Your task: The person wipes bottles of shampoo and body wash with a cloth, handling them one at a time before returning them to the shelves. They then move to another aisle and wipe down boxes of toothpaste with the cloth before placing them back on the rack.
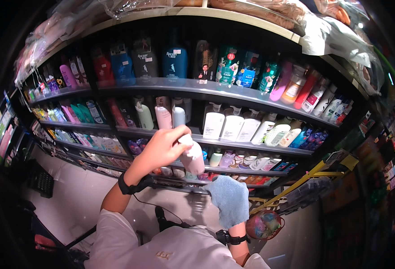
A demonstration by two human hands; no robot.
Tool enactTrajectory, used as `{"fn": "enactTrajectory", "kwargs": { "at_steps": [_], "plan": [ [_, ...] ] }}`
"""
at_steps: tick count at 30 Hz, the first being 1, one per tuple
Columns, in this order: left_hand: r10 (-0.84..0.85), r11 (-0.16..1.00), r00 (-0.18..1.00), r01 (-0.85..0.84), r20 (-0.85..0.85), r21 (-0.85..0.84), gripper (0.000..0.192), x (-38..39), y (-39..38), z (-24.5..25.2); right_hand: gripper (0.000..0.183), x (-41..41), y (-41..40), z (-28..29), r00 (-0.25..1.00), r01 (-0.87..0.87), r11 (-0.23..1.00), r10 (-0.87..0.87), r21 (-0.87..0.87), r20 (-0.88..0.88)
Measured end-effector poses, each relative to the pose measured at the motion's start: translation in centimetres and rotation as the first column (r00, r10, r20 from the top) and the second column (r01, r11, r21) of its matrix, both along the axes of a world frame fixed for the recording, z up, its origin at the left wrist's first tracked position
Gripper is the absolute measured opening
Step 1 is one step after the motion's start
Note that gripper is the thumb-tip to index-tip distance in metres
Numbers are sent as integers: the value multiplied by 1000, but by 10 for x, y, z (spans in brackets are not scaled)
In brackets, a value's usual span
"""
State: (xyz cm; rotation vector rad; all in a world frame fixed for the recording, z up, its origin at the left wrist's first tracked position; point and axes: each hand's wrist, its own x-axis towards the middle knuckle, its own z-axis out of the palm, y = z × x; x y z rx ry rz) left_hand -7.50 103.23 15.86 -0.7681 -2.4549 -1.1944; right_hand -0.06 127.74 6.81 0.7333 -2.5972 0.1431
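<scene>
My left hand (164, 144) is shut around the white cap end of a pale pink bottle (194, 160). The bottle hangs tilted in front of the shelves, its base towards the lower right. A blue-grey cloth (231, 198) drapes over my right hand, hiding the fingers; only the wrist (238, 230) shows below it. The cloth is just right of and below the bottle, apart from it. Behind my left hand, a green bottle (145, 115), a pink bottle (164, 116) and a light blue bottle (179, 116) stand on the second shelf.
White pump bottles (214, 122) stand right of them. Large dark and blue bottles (175, 64) line the upper shelf (170, 83). At the right is a yellow folding ladder (295, 186), with a red basket (264, 226) on the floor. A cable (150, 202) runs near my foot.
</scene>
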Motion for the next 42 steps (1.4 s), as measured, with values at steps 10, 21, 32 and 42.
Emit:
{"fn": "enactTrajectory", "kwargs": {
  "at_steps": [10,21,32,42],
  "plan": [
    [-481,876,705,359,522,322,21,35,16,-39,13,6,-43,-85,963,188,947,-127,-258,236],
    [315,949,928,-305,-200,77,11,75,48,-126,15,11,-27,-96,959,195,911,-99,-363,267],
    [4,998,964,-23,266,66,74,101,102,-132,17,5,-2,-91,962,204,762,-40,-615,269],
    [-792,608,-90,-40,604,793,63,93,84,-148,19,52,50,-113,941,330,188,14,-925,338]
  ]
}}
